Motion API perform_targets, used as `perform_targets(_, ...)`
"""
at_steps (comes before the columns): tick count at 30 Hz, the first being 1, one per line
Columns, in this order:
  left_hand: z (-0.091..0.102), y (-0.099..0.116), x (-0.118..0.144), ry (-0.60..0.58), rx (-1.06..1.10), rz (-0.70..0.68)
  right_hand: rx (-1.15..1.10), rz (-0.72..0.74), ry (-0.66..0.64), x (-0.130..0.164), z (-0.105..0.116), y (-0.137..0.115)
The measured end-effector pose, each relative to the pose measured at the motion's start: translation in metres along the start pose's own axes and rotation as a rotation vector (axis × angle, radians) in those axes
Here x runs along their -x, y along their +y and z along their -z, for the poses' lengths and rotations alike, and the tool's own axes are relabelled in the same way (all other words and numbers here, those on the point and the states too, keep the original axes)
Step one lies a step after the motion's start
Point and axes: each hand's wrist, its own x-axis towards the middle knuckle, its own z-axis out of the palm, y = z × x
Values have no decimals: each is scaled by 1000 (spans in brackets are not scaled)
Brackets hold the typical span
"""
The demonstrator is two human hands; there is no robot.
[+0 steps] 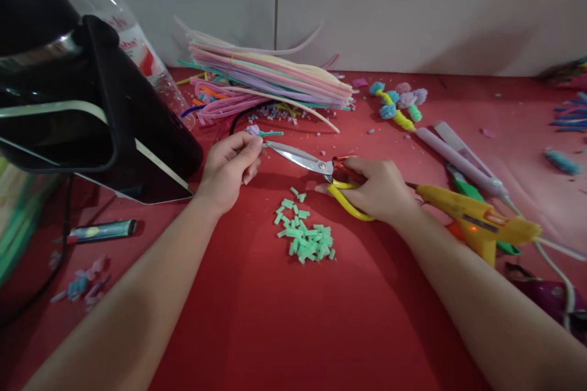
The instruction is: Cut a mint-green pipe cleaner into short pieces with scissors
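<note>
Green snippets [306, 237] lie heaped on the red tabletop [257, 317]. Right hand [378, 189] grips scissors [316, 166]; left hand [229, 165] pinches a small flower [255, 130] beside the blade tips.

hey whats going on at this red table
A person is cutting craft bits. The right hand holds yellow-handled scissors, blades pointing at a small purple flower piece with a teal stem pinched in the left hand. A pile of green snippets lies between the arms on the red table. A stack of pastel pipe cleaners sits behind, a yellow glue gun to the right.
</note>
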Motion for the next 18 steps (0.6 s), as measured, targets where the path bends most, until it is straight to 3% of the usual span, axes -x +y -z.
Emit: perform_targets(18, 0, 1, 2, 0, 20, 5, 6, 0, 7, 1, 2, -5)
